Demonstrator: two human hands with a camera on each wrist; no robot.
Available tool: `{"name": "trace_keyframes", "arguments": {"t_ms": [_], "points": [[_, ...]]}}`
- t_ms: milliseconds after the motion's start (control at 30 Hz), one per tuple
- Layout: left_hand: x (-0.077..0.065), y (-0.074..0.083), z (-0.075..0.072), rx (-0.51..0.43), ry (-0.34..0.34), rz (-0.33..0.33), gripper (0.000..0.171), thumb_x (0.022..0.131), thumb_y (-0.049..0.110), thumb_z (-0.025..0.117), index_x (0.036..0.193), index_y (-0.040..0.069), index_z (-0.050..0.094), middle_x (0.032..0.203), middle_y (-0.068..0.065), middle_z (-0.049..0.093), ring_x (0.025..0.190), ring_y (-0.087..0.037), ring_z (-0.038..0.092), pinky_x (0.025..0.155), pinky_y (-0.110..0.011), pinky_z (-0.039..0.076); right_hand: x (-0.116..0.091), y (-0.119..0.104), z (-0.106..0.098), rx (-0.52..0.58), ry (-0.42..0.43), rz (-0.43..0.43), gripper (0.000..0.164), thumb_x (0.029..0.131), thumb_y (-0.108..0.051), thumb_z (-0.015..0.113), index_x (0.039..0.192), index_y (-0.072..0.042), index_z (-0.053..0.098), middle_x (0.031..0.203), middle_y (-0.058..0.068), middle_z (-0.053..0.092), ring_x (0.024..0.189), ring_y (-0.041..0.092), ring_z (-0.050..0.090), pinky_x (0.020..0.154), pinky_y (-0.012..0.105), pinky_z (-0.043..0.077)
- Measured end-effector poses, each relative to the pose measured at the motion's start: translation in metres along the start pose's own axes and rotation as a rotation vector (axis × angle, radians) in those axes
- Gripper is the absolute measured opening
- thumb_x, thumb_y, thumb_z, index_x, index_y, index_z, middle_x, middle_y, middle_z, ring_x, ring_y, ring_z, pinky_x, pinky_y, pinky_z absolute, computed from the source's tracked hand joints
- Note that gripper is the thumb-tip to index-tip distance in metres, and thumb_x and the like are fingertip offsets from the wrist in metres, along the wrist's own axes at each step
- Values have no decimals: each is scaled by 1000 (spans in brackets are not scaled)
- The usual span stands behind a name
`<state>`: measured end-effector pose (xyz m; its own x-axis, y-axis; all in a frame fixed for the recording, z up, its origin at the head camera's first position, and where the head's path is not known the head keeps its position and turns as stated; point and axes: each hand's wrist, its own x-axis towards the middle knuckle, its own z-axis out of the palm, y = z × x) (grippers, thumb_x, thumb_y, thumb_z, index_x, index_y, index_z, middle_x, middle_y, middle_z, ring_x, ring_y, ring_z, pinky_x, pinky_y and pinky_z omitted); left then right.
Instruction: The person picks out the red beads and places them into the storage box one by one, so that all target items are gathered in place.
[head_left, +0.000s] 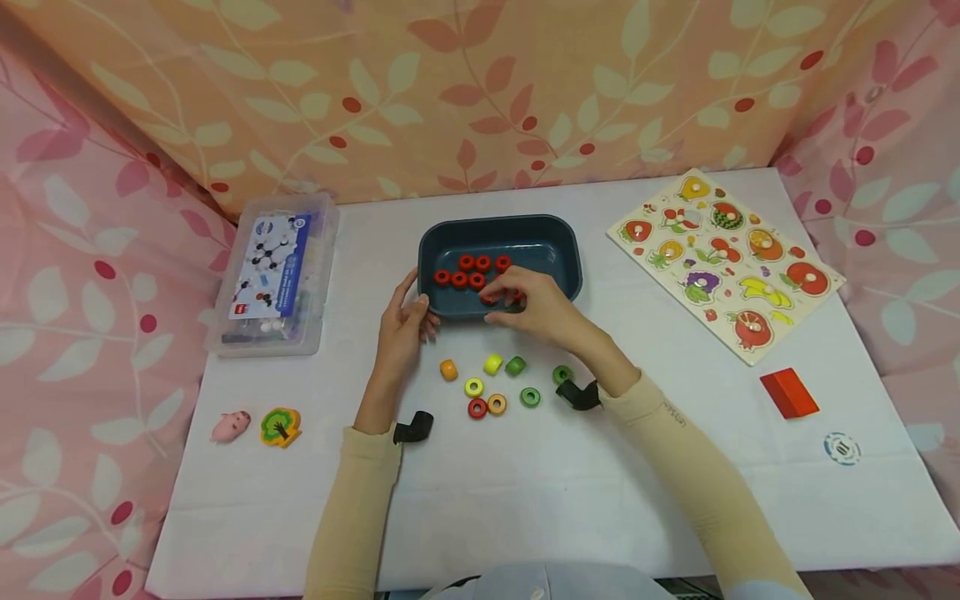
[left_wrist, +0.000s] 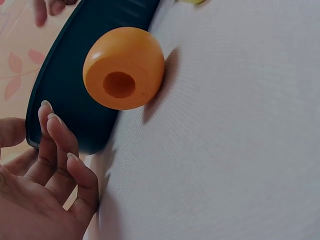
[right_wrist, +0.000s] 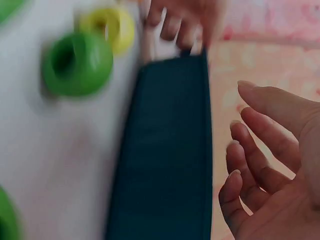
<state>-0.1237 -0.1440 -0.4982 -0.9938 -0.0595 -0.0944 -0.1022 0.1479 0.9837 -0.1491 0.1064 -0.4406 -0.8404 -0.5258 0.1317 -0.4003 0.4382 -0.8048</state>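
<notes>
A dark blue tray [head_left: 536,250] with several red beads [head_left: 467,262] in it stands in the middle of the table. My left hand [head_left: 401,332] holds its near left corner, thumb at the rim and the other fingers along the outer wall. Over the near right part of the tray is my right hand [head_left: 546,310], its fingers bent loosely above red beads. Thumb and fingers of that hand [right_wrist: 272,160] stand apart with nothing between them in the right wrist view. An orange bead [left_wrist: 122,67] lies close to the tray's near side.
In front of the tray lie yellow [head_left: 474,387], green [head_left: 530,397] and red beads [head_left: 477,407]. A clear plastic box [head_left: 273,275], toy pig [head_left: 231,427] and toy tree [head_left: 281,427] lie left. To the right are a fruit puzzle board [head_left: 726,258], red block [head_left: 789,393] and round chip [head_left: 842,448].
</notes>
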Motion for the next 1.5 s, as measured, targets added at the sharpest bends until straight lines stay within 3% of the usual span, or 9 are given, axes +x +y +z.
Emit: {"name": "trace_keyframes", "arguments": {"t_ms": [200, 400, 600, 933, 1200, 1500], "points": [[-2, 9, -2, -19, -15, -37, 49, 106, 26, 50, 154, 33, 39, 87, -23, 65, 73, -38, 56, 64, -35, 46, -30, -15, 26, 77, -145, -46, 34, 81, -16, 85, 113, -13, 74, 110, 4, 70, 99, 27, 60, 86, 44, 50], [-11, 31, -1, -26, -38, -31, 51, 107, 18, 48, 156, 19, 36, 92, -34, 62, 77, -49, 54, 65, -40, 46, -50, -10, 54, 4, -293, -29, 33, 77, -22, 88, 107, -19, 77, 108, -3, 60, 107, 16, 49, 92, 38, 44], [-14, 38, 0, -19, -36, -31, 50, 107, 17, 48, 156, 18, 37, 91, -34, 63, 79, -51, 53, 66, -42, 47, -57, -4, 64, -160, -274, -82, 33, 71, -29, 92, 101, -27, 80, 105, -6, 52, 98, 14, 38, 86, 36, 33], [-14, 37, -1, -29, -41, -31, 51, 107, 18, 48, 156, 18, 36, 90, -32, 63, 79, -53, 53, 66, -42, 46, -57, -5, 72, -221, -296, -90, 28, 71, -30, 92, 97, -30, 81, 104, -7, 51, 96, 14, 36, 81, 35, 28], [-13, 36, 0, -22, -41, -29, 50, 106, 17, 49, 156, 19, 37, 89, -31, 64, 78, -50, 54, 65, -40, 47, -53, -9, 59, -102, -276, -91, 29, 73, -26, 91, 99, -25, 81, 105, -7, 53, 100, 13, 40, 86, 37, 32], [-13, 35, -1, -7, -49, -5, 51, 107, 18, 48, 156, 19, 36, 91, -34, 64, 79, -53, 54, 65, -40, 47, -30, -15, 10, 77, -161, -68, 31, 75, -16, 89, 105, -20, 78, 109, -6, 62, 107, 14, 51, 93, 45, 45]]}}
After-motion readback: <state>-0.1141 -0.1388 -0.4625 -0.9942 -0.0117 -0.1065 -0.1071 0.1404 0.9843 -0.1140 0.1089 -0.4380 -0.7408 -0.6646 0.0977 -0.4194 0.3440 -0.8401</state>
